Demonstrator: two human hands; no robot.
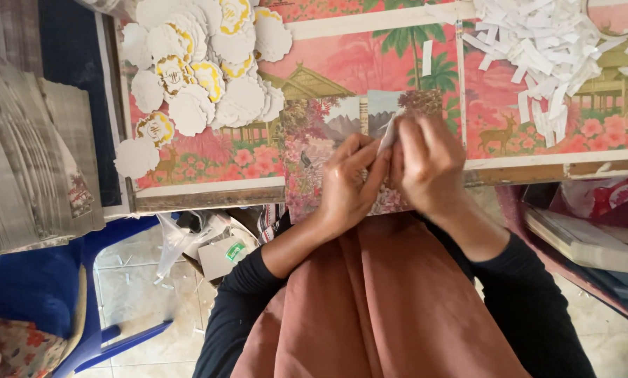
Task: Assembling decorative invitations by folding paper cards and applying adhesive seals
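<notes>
Pink scenic tabletop [370, 63] under paper strips [545, 49]

Soft, even daylight fills the scene, bright enough that the pile of white paper strips [545, 49] at the top right nearly washes out, while only faint shadows fall under the hands and along the table [209, 198] edge. Focus is fair in the centre. The fingers look slightly smeared by motion, and the corners bend and soften with wide-angle distortion.
</notes>
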